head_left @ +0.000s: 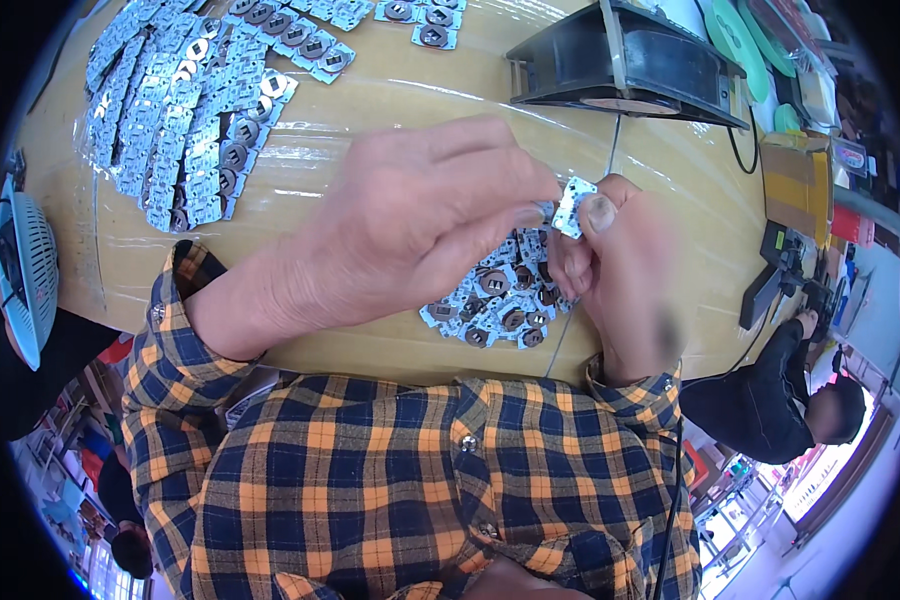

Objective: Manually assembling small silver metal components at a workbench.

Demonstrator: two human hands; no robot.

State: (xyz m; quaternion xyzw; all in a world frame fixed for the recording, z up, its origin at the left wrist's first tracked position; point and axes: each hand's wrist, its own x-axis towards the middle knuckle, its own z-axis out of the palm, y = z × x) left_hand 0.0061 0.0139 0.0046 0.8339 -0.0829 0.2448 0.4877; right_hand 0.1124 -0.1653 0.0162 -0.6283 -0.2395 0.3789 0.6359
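Between the thumb and fingers of my right hand [625, 265] is a small pale circuit board [572, 206], tilted up. My left hand [420, 215] reaches across from the left with thumb and fingers pinched close beside that board. A sliver of something bluish shows at its fingertips, mostly hidden, so I cannot make out what it is. Below both hands lies a loose pile of small circuit boards [490, 305], many with round brown parts on them. Part of this pile is covered by my hands.
Strips of joined circuit boards [170, 130] overlap at the table's far left, with more strips [435, 20] farther back. A black fan-like housing [630, 65] stands at the back right, near a cardboard box [798, 185]. A light-blue basket [32, 260] is at left; another person [770, 405] sits at right.
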